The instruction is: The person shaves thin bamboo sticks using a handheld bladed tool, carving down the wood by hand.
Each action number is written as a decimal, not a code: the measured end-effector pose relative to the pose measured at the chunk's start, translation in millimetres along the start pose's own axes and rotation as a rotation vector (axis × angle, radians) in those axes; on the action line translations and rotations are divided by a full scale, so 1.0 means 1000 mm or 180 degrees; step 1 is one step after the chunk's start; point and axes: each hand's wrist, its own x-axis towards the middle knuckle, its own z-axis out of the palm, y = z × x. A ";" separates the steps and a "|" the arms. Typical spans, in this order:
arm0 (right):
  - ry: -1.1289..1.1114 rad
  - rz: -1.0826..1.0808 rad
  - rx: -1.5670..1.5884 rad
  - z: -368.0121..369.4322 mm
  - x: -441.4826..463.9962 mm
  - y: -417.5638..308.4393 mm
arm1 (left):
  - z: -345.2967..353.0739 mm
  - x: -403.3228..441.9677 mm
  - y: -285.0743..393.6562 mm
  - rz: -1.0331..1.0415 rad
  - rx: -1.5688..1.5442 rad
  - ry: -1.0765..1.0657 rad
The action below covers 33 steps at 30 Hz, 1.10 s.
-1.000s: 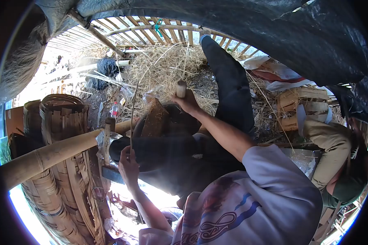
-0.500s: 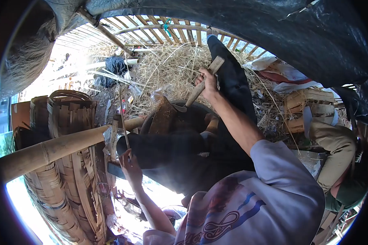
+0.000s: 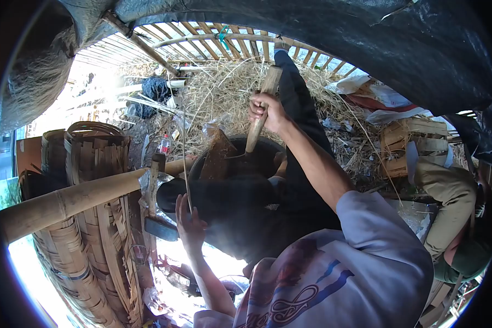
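Note:
My right hand (image 3: 267, 111) is wrapped round the wooden handle (image 3: 271, 81) of a tool, whose lower end points down over a dark round tub (image 3: 267, 148). A thin metal piece shows at that lower end, beside a brown wooden block (image 3: 217, 157) that leans in the tub. My left hand (image 3: 190, 224) holds the lower end of a long thin strip (image 3: 185, 142) between its fingers, some of them spread. The strip stands nearly upright, left of the block. My legs, in dark trousers, lie around the tub.
Tall woven bamboo baskets (image 3: 95, 158) and a thick bamboo pole (image 3: 71, 202) are at the left. Straw (image 3: 224, 87) covers the ground ahead, before a slatted fence (image 3: 246, 41). A wooden crate (image 3: 413, 142) and another person's bent leg (image 3: 448, 199) are at the right.
My left hand has moved right with the strip, which now stands more upright. My right hand has shifted slightly left, and the tool's handle is steeper than half a second ago.

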 end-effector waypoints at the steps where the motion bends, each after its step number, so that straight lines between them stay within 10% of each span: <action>1: -0.0021 0.0003 -0.0007 0.004 0.000 0.000 | 0.002 -0.002 0.005 0.0273 0.0083 -0.0103; 8: -0.0162 -0.0721 -0.2117 0.025 -0.001 0.005 | -0.008 0.007 0.016 -0.0145 -0.1052 -0.1006; 15: 0.0103 -0.0650 -0.2010 -0.001 -0.010 0.039 | -0.035 0.013 -0.010 0.0108 -0.1293 -0.1811; 24: 0.0924 -0.0743 -0.1448 -0.059 -0.030 0.060 | -0.034 0.015 0.006 0.0740 -0.3764 -0.1671; 33: 0.0858 -0.0728 -0.1801 -0.069 -0.026 0.067 | -0.025 0.002 0.027 0.1301 -0.3046 -0.0673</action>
